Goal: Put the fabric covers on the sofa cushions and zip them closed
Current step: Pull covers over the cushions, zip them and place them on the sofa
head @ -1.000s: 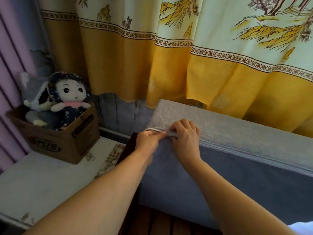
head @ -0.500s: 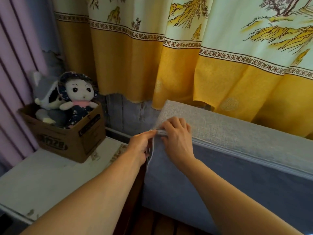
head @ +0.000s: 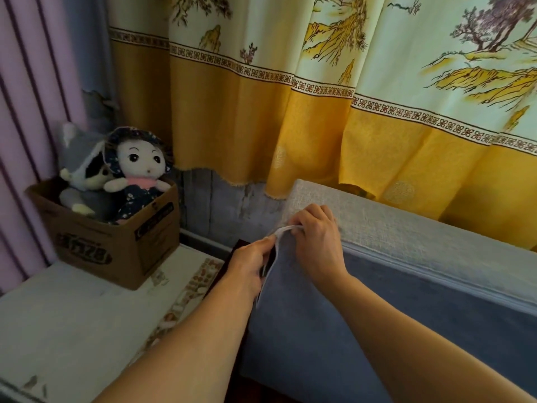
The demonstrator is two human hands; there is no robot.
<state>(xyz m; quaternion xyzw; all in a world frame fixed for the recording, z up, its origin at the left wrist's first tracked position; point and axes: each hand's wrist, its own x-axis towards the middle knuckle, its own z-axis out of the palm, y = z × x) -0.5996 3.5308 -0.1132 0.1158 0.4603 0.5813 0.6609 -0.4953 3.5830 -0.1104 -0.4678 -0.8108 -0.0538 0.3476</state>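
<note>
cushion: I see the cushion (head: pixel 392 324) standing on edge below the curtain, blue-grey face toward me, paler woven band along the top
cover: fabric cover (head: pixel 406 234) is on the cushion, its white edge (head: pixel 273 257) loose at the left corner and hanging down the left side
zip: pale zip line (head: pixel 436 271) runs along the seam to the right of my hands; slider not visible, cannot tell how far it is closed
left hand: left hand (head: pixel 250 263) at the cushion's left corner, thumb and fingers pinching the loose white edge
right hand: right hand (head: pixel 316 237) on top of the corner, fingers curled round the same edge just beside the left hand
table: white table (head: pixel 72 330) left of the cushion, worn print along its near edge
box: cardboard box (head: pixel 116 242) at the back of the table, by the pink curtain
toys: doll (head: pixel 139 175) and grey plush (head: pixel 78 170) sit in the box
curtain: yellow patterned curtain (head: pixel 319 112) hangs behind, its hem touching the cushion top
</note>
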